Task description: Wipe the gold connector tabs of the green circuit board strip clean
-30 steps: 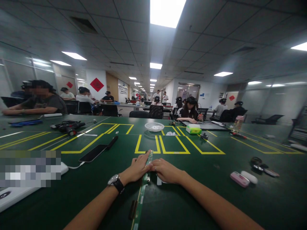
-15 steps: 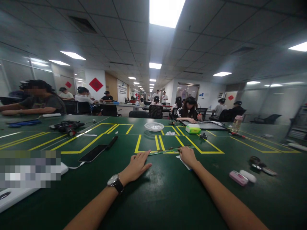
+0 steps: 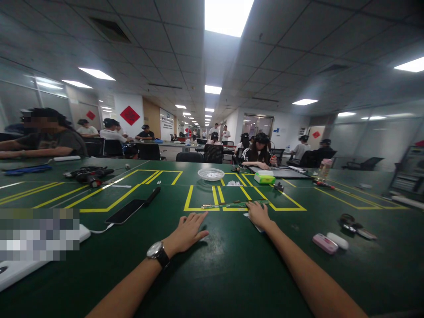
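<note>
A long, thin green strip that looks like a circuit board (image 3: pixel 232 205) lies across the yellow tape lines in front of me. The fingers of my right hand (image 3: pixel 260 215) are closed on it near its right end. Beneath that hand, the edge of a small white piece (image 3: pixel 246 215) shows; most of it is hidden. My left hand (image 3: pixel 187 232), with a watch (image 3: pixel 157 252) on its wrist, is held low over the table, fingers stretched out and apart. It holds nothing, and its fingertips are just short of the strip.
A clear ribbed dish (image 3: pixel 211 175) stands beyond the strip, with white scraps (image 3: pixel 234 183) and a green-white pack (image 3: pixel 264 177) to its right. A cabled phone (image 3: pixel 126 212) lies left; a pink case (image 3: pixel 324 244) and keys (image 3: pixel 356 227) lie right. A person (image 3: pixel 260 152) sits opposite.
My left hand has come off the strip's left end, which now shows fully. The right hand stays on the strip. The view has shifted slightly.
</note>
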`<action>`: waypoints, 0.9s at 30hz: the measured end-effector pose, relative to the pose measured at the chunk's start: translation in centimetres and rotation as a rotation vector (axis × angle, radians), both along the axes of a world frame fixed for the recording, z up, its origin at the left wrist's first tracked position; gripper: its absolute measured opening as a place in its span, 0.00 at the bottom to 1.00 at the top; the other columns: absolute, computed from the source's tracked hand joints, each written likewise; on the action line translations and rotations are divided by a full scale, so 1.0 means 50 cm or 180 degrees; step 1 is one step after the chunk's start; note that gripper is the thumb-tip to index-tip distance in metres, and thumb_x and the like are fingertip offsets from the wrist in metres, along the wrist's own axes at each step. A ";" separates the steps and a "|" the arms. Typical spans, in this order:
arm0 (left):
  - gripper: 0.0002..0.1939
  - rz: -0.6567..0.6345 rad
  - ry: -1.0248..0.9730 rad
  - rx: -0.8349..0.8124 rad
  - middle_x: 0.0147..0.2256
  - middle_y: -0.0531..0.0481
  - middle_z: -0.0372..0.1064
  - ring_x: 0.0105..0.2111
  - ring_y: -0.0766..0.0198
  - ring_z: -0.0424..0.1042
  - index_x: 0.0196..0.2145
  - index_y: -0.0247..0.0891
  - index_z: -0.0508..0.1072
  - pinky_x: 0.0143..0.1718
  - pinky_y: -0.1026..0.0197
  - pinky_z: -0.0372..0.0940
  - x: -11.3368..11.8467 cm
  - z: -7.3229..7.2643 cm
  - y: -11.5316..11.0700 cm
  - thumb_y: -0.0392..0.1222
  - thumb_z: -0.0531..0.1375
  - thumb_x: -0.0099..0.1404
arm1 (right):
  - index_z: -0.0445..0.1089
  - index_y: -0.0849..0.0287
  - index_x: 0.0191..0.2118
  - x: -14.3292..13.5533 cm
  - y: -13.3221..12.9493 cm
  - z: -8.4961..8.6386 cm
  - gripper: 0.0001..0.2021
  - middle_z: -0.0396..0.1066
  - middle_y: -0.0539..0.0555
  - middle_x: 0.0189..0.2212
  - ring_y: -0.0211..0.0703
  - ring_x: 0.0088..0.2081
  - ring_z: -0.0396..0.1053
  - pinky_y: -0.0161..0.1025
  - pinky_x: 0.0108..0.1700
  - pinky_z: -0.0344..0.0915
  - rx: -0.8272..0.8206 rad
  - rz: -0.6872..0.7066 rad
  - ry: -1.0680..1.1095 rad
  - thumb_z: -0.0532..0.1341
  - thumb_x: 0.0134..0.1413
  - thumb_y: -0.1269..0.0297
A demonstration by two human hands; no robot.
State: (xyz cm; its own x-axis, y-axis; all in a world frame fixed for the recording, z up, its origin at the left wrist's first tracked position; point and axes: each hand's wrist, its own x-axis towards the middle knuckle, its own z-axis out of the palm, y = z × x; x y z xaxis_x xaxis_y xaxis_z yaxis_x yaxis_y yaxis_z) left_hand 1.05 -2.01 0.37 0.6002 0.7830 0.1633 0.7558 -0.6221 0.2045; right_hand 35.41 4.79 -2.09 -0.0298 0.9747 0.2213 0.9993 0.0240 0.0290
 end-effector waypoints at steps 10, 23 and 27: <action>0.30 -0.0044 0.0027 0.0026 0.61 0.44 0.52 0.59 0.52 0.51 0.65 0.46 0.46 0.54 0.49 0.48 0.000 0.002 -0.002 0.57 0.45 0.70 | 0.65 0.55 0.55 0.011 -0.006 0.020 0.22 0.62 0.58 0.58 0.53 0.59 0.56 0.61 0.59 0.38 0.0005 0.0261 0.0069 0.45 0.60 0.68; 0.20 -0.0016 -0.0293 0.0643 0.56 0.48 0.60 0.55 0.55 0.56 0.59 0.45 0.58 0.53 0.53 0.52 0.012 0.026 -0.003 0.50 0.47 0.71 | 0.66 0.56 0.53 -0.064 -0.037 0.051 0.21 0.69 0.58 0.51 0.50 0.53 0.63 0.56 0.58 0.42 0.0002 0.0949 0.0138 0.51 0.53 0.69; 0.20 0.0029 -0.0361 0.0633 0.55 0.47 0.61 0.54 0.55 0.58 0.58 0.43 0.59 0.52 0.54 0.53 0.008 0.034 -0.006 0.47 0.49 0.71 | 0.65 0.55 0.54 -0.129 -0.068 0.060 0.22 0.68 0.57 0.52 0.48 0.53 0.63 0.52 0.58 0.48 0.0039 0.2013 0.0272 0.51 0.54 0.73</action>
State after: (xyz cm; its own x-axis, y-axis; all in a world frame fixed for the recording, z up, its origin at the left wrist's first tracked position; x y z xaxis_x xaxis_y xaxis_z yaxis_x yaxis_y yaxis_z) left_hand 1.44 -2.29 2.09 0.5623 0.7340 0.3809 0.7408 -0.6518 0.1624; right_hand 28.96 1.40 0.92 -0.5804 0.7718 0.2595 0.7908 0.6103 -0.0462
